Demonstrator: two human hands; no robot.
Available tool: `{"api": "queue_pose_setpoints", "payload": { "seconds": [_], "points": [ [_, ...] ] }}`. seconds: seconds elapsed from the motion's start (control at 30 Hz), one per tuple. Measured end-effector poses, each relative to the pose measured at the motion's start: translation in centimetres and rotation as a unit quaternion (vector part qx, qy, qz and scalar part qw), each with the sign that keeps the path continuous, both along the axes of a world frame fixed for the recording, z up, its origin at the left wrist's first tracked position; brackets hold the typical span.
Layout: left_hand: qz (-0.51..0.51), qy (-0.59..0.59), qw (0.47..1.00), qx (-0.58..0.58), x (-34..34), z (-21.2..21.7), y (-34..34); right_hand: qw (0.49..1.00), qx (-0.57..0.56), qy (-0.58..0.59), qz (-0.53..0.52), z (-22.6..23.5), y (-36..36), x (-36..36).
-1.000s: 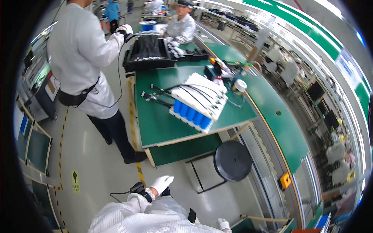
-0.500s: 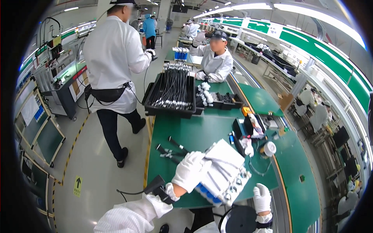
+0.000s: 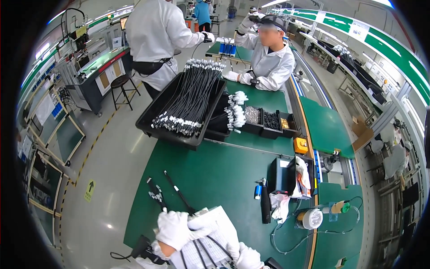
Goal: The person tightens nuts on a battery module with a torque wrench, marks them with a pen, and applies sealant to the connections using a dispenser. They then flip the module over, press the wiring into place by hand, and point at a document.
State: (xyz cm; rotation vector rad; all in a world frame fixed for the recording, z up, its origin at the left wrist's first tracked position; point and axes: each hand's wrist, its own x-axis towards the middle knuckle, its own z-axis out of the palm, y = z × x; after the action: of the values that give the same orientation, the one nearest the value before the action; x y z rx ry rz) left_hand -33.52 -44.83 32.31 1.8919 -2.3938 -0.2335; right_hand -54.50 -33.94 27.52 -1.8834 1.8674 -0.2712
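Observation:
My left hand (image 3: 174, 231), in a white glove, is closed over a bundle of black cables (image 3: 179, 190). The cables' white-tagged ends stick out past the knuckles on the far side. Their other ends run toward me over a white printed sheet (image 3: 217, 224), which lies tilted at the near edge of the table. My right hand (image 3: 248, 256), also gloved, is at the right lower edge of that sheet. Its fingers are partly hidden and cut off by the frame, so their grip is unclear.
A black tray (image 3: 148, 127) of cables stands at the far left of the green table (image 3: 215, 166), beside small parts bins (image 3: 271, 123). To the right are a black screwdriver (image 3: 265, 204), a black box (image 3: 280, 175) and a white tub (image 3: 310, 219). A co-worker (image 3: 271, 62) sits opposite.
My view has shifted, so the table's far parts look nearer. My right hand has moved left to the sheet from beside it. The standing person has moved farther off.

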Motion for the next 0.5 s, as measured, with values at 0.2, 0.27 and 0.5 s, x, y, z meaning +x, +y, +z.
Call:
{"api": "queue_pose_setpoints", "payload": {
  "seconds": [0.2,0.27,0.5],
  "points": [
    [0.008,-0.008,0.999,-0.044,-0.2,-2.1,0.0,0.979,-0.034,-0.199,0.032,-0.9,-1.5,-2.1],
    [0.030,0.000,0.998,-0.057,-0.1,-1.7,1.2,0.970,-0.100,-0.222,0.012,-1.0,0.8,-2.8],
    [0.053,0.002,0.998,-0.044,0.3,-3.2,0.6,0.979,-0.004,-0.205,-0.020,-4.0,6.0,-3.0]
  ]
}}
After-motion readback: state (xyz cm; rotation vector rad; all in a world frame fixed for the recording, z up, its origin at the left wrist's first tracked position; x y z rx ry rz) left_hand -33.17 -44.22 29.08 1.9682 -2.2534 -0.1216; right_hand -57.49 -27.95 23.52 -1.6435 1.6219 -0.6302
